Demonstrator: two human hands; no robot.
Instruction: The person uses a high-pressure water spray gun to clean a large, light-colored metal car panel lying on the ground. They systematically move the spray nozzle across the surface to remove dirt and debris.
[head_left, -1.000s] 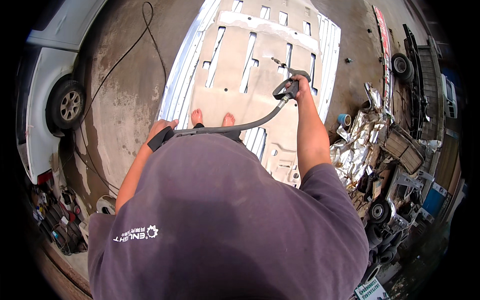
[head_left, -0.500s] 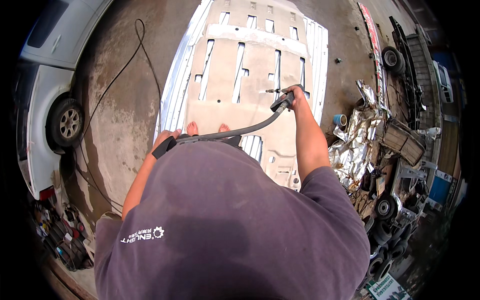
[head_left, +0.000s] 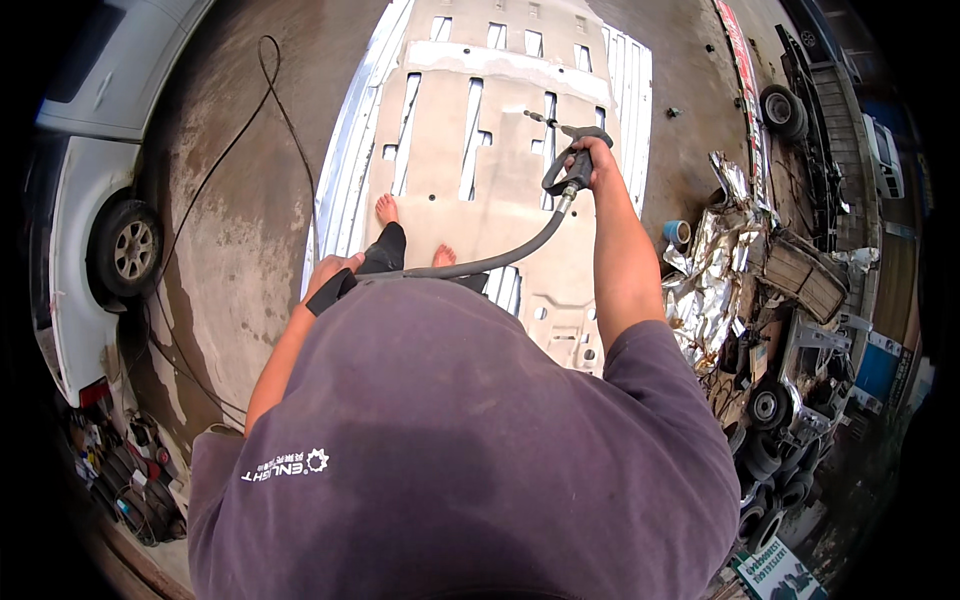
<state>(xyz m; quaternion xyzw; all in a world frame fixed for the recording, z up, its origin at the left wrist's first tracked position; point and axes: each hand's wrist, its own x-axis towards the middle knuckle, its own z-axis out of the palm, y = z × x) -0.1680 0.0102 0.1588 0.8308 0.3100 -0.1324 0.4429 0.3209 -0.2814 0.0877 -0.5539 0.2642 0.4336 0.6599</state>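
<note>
My right hand [head_left: 597,160] is closed round the grip of a pressure-washer spray gun [head_left: 575,172], its thin lance pointing away to the upper left. A thick grey hose [head_left: 515,255] curves from the gun's base back toward my waist. At my left side, my left hand [head_left: 334,271] is closed beside black cloth, near the hose's end; what it grips is hidden. Below lies a large beige slotted panel [head_left: 515,165] on white ribbed sheet metal [head_left: 345,165]. My bare left foot [head_left: 387,208] and right foot [head_left: 444,256] stand on the panel.
A white vehicle [head_left: 90,240] with a wheel [head_left: 130,248] stands at the left. A thin dark hose [head_left: 225,150] loops over the concrete floor. Crumpled silver foil [head_left: 710,270], a blue can [head_left: 677,232], loose tyres [head_left: 765,455] and scrap metal lie at the right.
The spray gun and my right hand have moved away and slightly up, and the lance now points further forward. My left foot has stepped forward, showing the black trouser leg. The left hand is nearly still.
</note>
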